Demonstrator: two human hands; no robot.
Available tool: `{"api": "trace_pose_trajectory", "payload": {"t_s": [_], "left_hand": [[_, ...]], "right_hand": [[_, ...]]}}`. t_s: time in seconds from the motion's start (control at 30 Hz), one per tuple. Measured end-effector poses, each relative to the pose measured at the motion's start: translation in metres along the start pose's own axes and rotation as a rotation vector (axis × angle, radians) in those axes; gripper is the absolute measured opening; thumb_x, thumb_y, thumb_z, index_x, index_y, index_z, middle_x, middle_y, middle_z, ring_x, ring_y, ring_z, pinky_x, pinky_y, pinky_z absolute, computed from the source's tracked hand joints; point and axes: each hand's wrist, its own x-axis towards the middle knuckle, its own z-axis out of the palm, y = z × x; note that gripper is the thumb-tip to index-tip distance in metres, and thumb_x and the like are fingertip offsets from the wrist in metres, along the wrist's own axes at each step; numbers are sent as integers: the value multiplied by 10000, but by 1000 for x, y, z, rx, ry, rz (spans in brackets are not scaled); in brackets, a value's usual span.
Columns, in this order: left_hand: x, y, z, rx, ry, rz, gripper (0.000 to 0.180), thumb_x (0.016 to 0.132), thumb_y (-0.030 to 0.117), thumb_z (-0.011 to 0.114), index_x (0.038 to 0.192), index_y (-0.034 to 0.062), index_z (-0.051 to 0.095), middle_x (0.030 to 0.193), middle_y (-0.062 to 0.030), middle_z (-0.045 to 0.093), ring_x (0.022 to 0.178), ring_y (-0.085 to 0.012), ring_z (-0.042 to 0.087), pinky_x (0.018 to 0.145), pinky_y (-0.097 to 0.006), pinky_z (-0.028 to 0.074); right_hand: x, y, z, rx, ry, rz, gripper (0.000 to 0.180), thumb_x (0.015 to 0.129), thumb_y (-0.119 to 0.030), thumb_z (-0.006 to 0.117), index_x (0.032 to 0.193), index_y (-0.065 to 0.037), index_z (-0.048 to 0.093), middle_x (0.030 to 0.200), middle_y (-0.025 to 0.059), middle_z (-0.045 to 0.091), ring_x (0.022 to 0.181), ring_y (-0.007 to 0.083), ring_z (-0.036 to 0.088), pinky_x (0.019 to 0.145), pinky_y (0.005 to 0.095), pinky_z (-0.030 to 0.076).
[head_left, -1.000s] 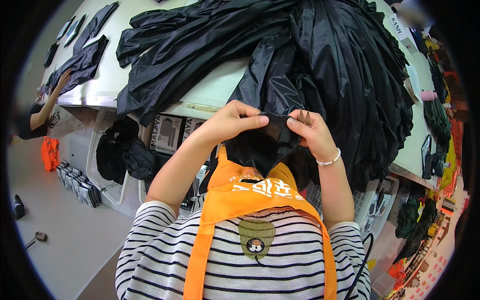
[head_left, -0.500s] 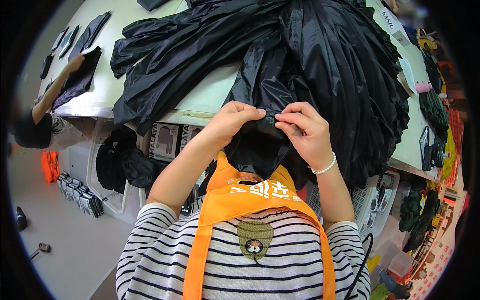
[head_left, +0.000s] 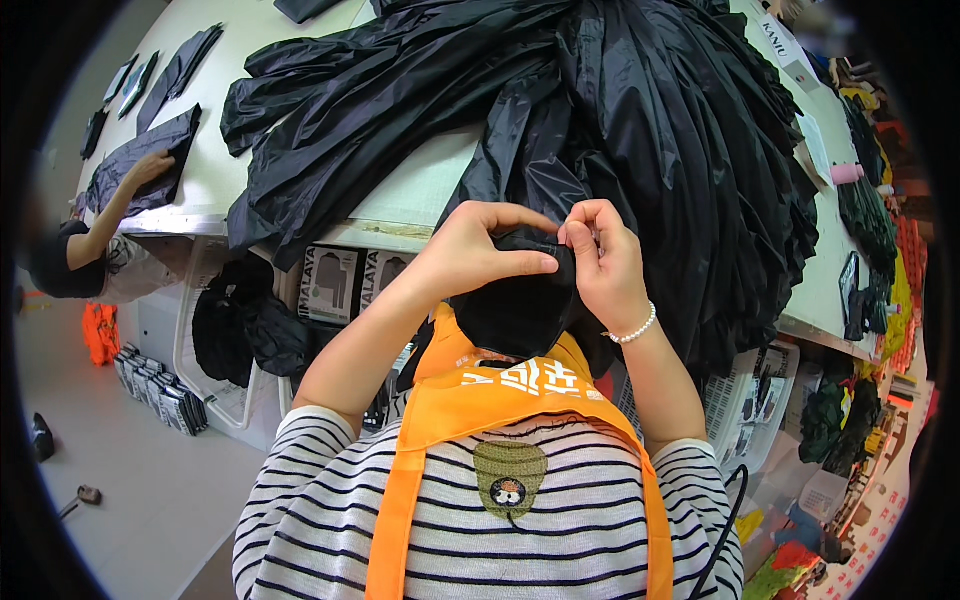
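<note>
Right hand (head_left: 608,268) is pinching the edge of the black cloth (head_left: 522,312), thumb and forefinger pressing together; just left of it, the left hand (head_left: 488,250) is keeping thumb and forefinger apart at the same edge, and whether its other fingers are gripping underneath cannot be told. Below both hands, the cloth is hanging in front of the apron (head_left: 428,400). Work on this edge is seemingly going on and looking unfinished, as both hands are attending to it; how much is done is not showing, since the dark surface is giving no clear sign of a finished part. Beyond the fingertips, a big dark heap (head_left: 690,180) is spreading over the table (head_left: 428,190) and hanging off its front to the right of the right hand; its pieces are lying loose, and whether they are waiting or already handled is staying unclear. Far left of the left hand, a co-worker's hand (head_left: 152,166) is resting on a dark garment (head_left: 130,192). Fingers are hiding the pinched spot, folds are masking how cloth and heap are joining, the frame's top is cutting off the heap, and blur is obscuring the co-worker.
</note>
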Motion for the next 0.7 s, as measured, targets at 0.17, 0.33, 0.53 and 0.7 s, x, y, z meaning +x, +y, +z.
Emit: {"api": "trace_pose_trajectory", "payload": {"t_s": [0.17,0.33,0.53,0.7], "left_hand": [[2,-1,8,234,130,135,219,736,99,739,896,-33,668,853,-52,672,790,-91,601,739,-233,469],[6,4,15,-12,140,-9,167,761,99,723,850,-28,663,741,-17,661,659,-67,597,640,-191,466],[10,5,14,-97,69,-150,146,765,88,716,847,-26,677,710,-38,664,655,-78,620,641,-195,479],[14,0,14,-88,125,-133,165,759,109,718,824,-36,675,675,-42,663,622,-73,623,624,-202,487]], "right_hand": [[0,-4,-1,-50,40,17,63,916,-44,550,903,-6,501,726,69,590,655,146,602,616,236,476],[-1,3,0,-21,114,23,62,912,-43,560,916,-8,508,723,72,599,657,149,619,617,236,487],[-6,3,0,-66,108,52,82,892,-26,578,932,-18,506,753,87,609,664,181,628,624,244,493],[-8,-1,-18,-96,42,81,234,898,-145,594,1045,-25,458,895,136,607,794,227,624,726,299,491]]}}
